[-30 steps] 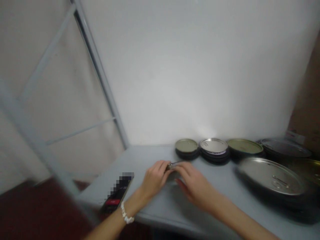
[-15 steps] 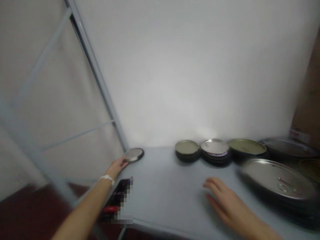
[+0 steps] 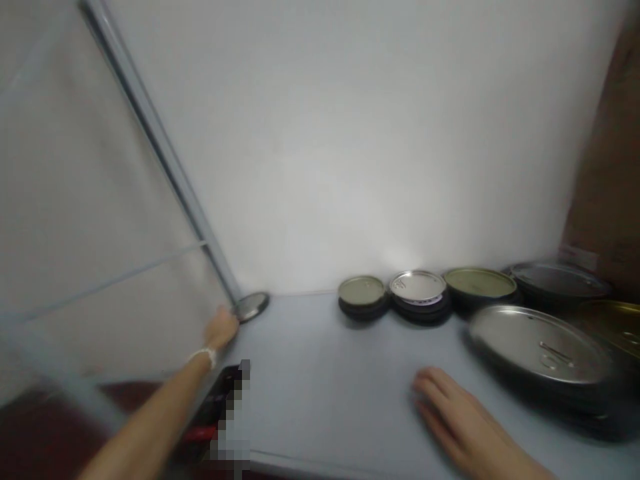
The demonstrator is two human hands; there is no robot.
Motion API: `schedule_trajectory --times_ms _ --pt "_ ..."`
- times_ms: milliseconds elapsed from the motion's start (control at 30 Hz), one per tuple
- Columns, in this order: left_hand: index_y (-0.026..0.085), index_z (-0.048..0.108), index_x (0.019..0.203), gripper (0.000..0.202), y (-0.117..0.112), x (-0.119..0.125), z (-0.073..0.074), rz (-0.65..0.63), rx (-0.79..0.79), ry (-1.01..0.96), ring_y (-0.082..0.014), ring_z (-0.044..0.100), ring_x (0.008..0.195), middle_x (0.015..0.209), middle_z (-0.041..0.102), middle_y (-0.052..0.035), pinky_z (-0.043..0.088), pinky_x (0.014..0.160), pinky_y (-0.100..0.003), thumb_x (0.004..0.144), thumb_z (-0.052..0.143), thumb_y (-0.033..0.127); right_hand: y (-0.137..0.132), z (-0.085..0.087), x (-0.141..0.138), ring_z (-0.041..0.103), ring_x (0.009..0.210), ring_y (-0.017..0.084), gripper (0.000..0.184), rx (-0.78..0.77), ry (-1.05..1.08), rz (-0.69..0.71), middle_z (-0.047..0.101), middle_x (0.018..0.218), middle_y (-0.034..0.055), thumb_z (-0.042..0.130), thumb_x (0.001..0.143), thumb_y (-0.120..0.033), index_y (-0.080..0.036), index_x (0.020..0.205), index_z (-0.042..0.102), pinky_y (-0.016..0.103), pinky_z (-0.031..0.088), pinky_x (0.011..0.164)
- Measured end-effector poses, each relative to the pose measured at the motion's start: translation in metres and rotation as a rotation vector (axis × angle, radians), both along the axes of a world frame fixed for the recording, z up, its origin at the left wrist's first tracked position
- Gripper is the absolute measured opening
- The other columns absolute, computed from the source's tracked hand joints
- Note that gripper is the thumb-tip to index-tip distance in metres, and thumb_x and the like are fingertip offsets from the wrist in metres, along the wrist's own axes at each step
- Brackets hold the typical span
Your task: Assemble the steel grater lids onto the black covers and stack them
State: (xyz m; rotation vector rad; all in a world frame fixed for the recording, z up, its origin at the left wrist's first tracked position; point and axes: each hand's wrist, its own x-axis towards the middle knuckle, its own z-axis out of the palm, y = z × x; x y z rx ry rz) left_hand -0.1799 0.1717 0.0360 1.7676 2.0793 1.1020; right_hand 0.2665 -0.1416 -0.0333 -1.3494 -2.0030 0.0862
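Head view holds 2 bare hands at a gray table [image 3: 325,400]:

1. Left hand [image 3: 221,327] reaches to the far left corner, fingertips at the near edge of a small dark-rimmed silver lid [image 3: 253,305]. Blur hides the fingers, so I cannot tell whether they pinch the lid or only touch it.
2. That lid lies at the corner, by the foot of a metal post [image 3: 165,153], well apart from the other lids.
3. Right hand [image 3: 457,420] is over the near right part of the table, fingers together and slightly bent, a narrow gap to the thumb, with nothing visible in it.
4. Along the wall [image 3: 350,133], from left to right, are a small green-gold lid [image 3: 361,290], a bright silver lid [image 3: 417,285], a wider green-gold lid [image 3: 480,282] and a gray lid [image 3: 557,279]; the first 2 top dark stacks.
5. Nearer, a large silver pull-tab lid [image 3: 540,343] tops a dark stack, with a gold lid [image 3: 613,323] just behind it to the right.
6. White bracelet [image 3: 213,358] circles the left wrist; a partly pixelated dark object [image 3: 227,383] is beside that forearm.
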Motion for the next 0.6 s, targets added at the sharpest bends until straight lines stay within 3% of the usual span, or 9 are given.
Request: schedule_trajectory --times_ms 100,200,267,367,433,600 --pt "0.011 0.059 0.111 0.029 -0.004 0.031 0.004 -0.122 0.009 0.288 -0.0345 0.065 0.097 0.089 0.07 -0.0147 0.046 0.084 -0.039 0.084 0.06 0.02 0.001 0.001 -0.001 0.065 0.094 0.022 0.019 -0.015 0.029 -0.014 0.063 0.107 0.0097 0.042 0.099 -0.02 -0.024 0.108 0.057 0.036 0.056 0.083" --pt "0.013 0.057 0.119 0.03 -0.019 0.091 0.009 -0.442 0.108 0.577 -0.0278 0.065 0.096 0.098 0.069 -0.0131 0.046 0.089 -0.037 0.092 0.051 0.025 0.003 0.0 0.0 0.064 0.094 0.023 0.019 -0.024 0.049 -0.039 0.063 0.107 0.0102 0.041 0.1 -0.021 -0.023 0.11 0.057 0.037 0.055 0.083" --pt "0.015 0.058 0.118 0.028 -0.037 0.136 0.013 -0.675 0.22 0.614 -0.0242 0.064 0.094 0.105 0.067 -0.0118 0.049 0.089 -0.036 0.094 0.05 0.027 0.003 -0.001 0.001 0.064 0.093 0.022 0.019 -0.027 0.061 -0.045 0.063 0.105 0.01 0.041 0.1 -0.021 -0.023 0.11 0.057 0.037 0.055 0.083" --pt "0.02 0.058 0.122 0.031 -0.068 0.196 0.016 -0.988 0.411 0.658 -0.0238 0.059 0.108 0.118 0.061 -0.0106 0.049 0.096 -0.038 0.092 0.06 0.03 0.002 0.0 0.002 0.064 0.093 0.022 0.018 -0.042 0.081 -0.047 0.063 0.104 0.0093 0.04 0.101 -0.021 -0.023 0.108 0.057 0.035 0.054 0.083" --pt "0.019 0.059 0.118 0.031 -0.082 0.223 0.014 -1.081 0.492 0.755 -0.0264 0.054 0.116 0.122 0.059 -0.0117 0.048 0.1 -0.042 0.089 0.067 0.028 0.002 0.002 0.003 0.063 0.093 0.022 0.018 -0.048 0.092 -0.056 0.062 0.103 0.0088 0.04 0.101 -0.021 -0.023 0.106 0.057 0.035 0.053 0.083" --pt "0.016 0.06 0.104 0.027 -0.082 0.251 0.003 -1.046 0.517 0.886 -0.0298 0.052 0.122 0.126 0.058 -0.0139 0.045 0.102 -0.045 0.084 0.075 0.025 0.002 0.003 0.006 0.061 0.089 0.021 0.018 -0.059 0.092 -0.089 0.06 0.097 0.0072 0.037 0.102 -0.02 -0.023 0.097 0.054 0.036 0.051 0.079"
